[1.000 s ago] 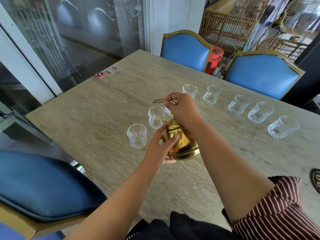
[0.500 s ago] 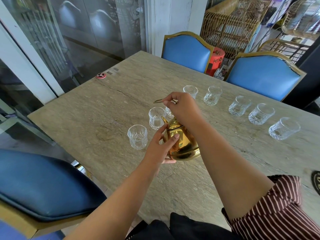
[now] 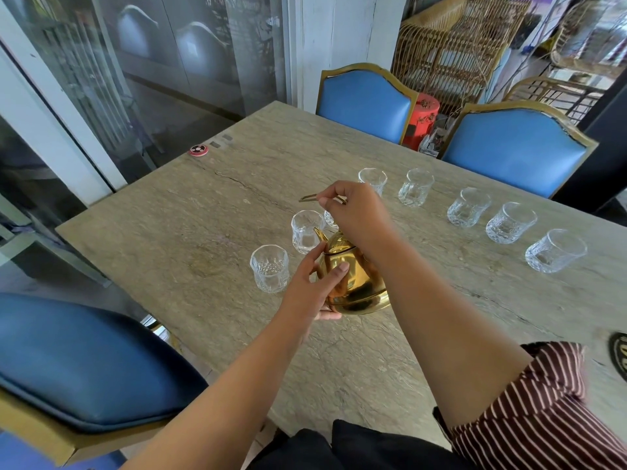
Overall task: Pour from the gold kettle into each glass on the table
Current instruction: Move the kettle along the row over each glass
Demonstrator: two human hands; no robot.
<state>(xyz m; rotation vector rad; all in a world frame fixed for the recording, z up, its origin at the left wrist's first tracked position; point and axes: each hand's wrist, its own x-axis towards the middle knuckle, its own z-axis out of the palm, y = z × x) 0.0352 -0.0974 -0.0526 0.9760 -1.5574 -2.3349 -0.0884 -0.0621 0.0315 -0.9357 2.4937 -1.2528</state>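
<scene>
The gold kettle (image 3: 356, 283) hangs tilted above the stone table (image 3: 190, 239), its spout over a clear glass (image 3: 307, 231). My right hand (image 3: 356, 212) grips the thin handle from above. My left hand (image 3: 314, 286) cups the kettle's body and base from the left. Another glass (image 3: 270, 268) stands just left of the kettle. A third glass is mostly hidden behind my right hand. Several more glasses curve away to the right, from a far one (image 3: 415, 187) to the nearest (image 3: 554, 250).
Blue chairs stand at the far side (image 3: 364, 100) (image 3: 515, 147) and at my near left (image 3: 78, 361). A small red disc (image 3: 198, 150) lies near the table's far left edge. A dark round object (image 3: 619, 354) sits at the right edge.
The kettle and both hands have held almost the same pose; only the view has shifted slightly.
</scene>
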